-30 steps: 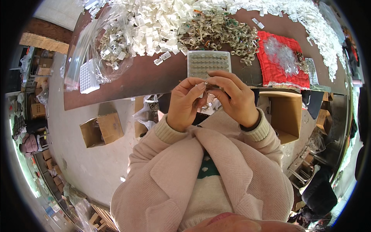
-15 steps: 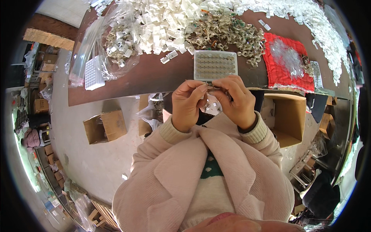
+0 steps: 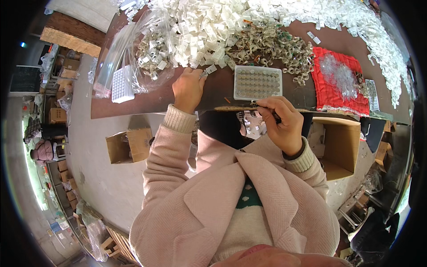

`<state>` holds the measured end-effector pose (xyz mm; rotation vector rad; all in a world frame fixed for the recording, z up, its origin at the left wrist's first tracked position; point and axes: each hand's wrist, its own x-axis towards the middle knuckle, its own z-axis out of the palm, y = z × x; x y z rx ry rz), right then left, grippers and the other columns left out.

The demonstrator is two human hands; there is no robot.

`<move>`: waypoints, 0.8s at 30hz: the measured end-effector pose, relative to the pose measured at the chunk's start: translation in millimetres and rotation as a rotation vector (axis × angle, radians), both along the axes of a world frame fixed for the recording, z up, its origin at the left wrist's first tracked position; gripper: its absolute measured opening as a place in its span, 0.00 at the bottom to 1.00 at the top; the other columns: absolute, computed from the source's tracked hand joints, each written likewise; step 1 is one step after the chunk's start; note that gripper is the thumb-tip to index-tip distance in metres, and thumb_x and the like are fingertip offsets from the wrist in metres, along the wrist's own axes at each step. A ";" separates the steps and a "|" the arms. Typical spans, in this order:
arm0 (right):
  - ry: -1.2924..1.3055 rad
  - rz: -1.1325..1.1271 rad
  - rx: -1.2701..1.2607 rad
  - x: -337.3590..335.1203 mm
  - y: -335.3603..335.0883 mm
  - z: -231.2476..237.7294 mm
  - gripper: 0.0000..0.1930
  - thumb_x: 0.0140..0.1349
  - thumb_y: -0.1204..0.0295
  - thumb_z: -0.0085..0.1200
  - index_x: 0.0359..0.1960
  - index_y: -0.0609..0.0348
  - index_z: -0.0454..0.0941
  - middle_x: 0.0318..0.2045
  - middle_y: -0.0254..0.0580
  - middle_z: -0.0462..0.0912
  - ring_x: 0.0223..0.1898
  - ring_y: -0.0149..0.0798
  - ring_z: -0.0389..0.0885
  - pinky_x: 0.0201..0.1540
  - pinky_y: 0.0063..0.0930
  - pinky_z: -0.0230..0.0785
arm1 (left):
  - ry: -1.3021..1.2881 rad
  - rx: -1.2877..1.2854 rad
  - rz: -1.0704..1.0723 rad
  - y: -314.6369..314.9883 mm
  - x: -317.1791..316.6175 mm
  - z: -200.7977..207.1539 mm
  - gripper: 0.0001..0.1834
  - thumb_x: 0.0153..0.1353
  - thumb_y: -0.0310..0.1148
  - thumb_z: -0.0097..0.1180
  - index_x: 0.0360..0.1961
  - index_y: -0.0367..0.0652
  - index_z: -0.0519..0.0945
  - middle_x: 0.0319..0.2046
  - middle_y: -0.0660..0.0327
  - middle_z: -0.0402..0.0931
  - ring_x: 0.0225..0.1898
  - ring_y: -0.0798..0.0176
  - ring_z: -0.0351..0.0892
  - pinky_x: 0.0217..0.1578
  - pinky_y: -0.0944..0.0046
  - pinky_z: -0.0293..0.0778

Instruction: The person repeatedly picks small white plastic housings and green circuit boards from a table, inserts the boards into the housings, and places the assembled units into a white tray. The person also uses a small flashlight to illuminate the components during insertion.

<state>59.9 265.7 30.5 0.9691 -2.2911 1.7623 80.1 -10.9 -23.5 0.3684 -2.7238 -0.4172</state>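
My left hand (image 3: pixel 188 91) reaches to the near edge of a heap of small white translucent plastic cases (image 3: pixel 200 38). Its thumb and fingertips close on one small clear plastic case (image 3: pixel 203 74), partly hidden by the fingers. By the table's front edge, my right hand (image 3: pixel 287 124) pinches a small dark, shiny piece (image 3: pixel 254 103) between thumb and forefinger; its kind is too small to make out. Just beyond that hand lies a clear, shallow tray (image 3: pixel 258 97) with rows of round, greyish pieces. A pile of clear-and-brownish trinkets (image 3: pixel 271 46) lies behind the tray.
On the left are a white gridded block (image 3: pixel 122 84) and clear plastic bags (image 3: pixel 111 66). A red quilted cloth (image 3: pixel 324 95) bearing clear plastic bits lies on the right. Below the table stand open cardboard boxes, one at left (image 3: pixel 138 144), one at right (image 3: pixel 344 153).
My hands were together in front of the tray. The left has moved away, forward and left to the white heap; the right stays near the table edge, still pinching.
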 end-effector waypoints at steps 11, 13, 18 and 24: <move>-0.590 0.279 -0.467 4.5 -11.7 1.1 0.07 0.65 0.83 0.57 0.44 0.65 0.80 0.33 0.33 0.84 0.25 0.16 0.74 0.24 0.10 0.62 | 0.208 1.329 -0.299 101.5 38.9 30.9 0.14 0.59 0.21 0.66 0.46 0.32 0.79 0.35 0.64 0.79 0.33 0.75 0.77 0.31 0.76 0.74; -0.581 0.253 -0.526 4.8 -12.4 1.3 0.08 0.65 0.83 0.56 0.45 0.65 0.80 0.34 0.34 0.84 0.25 0.16 0.74 0.24 0.10 0.61 | 0.226 1.414 -0.302 112.9 42.5 34.5 0.16 0.60 0.19 0.65 0.49 0.32 0.78 0.37 0.63 0.79 0.34 0.75 0.78 0.30 0.76 0.75; -0.550 0.238 -0.443 3.2 -1.5 3.7 0.08 0.66 0.83 0.56 0.46 0.66 0.79 0.36 0.36 0.85 0.32 0.20 0.79 0.32 0.12 0.69 | -0.046 1.842 -0.267 103.5 50.0 42.5 0.13 0.65 0.23 0.60 0.50 0.35 0.78 0.40 0.61 0.78 0.31 0.75 0.78 0.19 0.78 0.69; -0.416 0.122 -0.351 7.5 -8.5 0.2 0.09 0.61 0.84 0.59 0.43 0.65 0.81 0.36 0.37 0.84 0.31 0.24 0.81 0.33 0.16 0.71 | 0.198 1.937 -0.161 111.4 51.7 29.7 0.10 0.65 0.22 0.59 0.47 0.38 0.77 0.36 0.64 0.79 0.27 0.79 0.73 0.18 0.80 0.62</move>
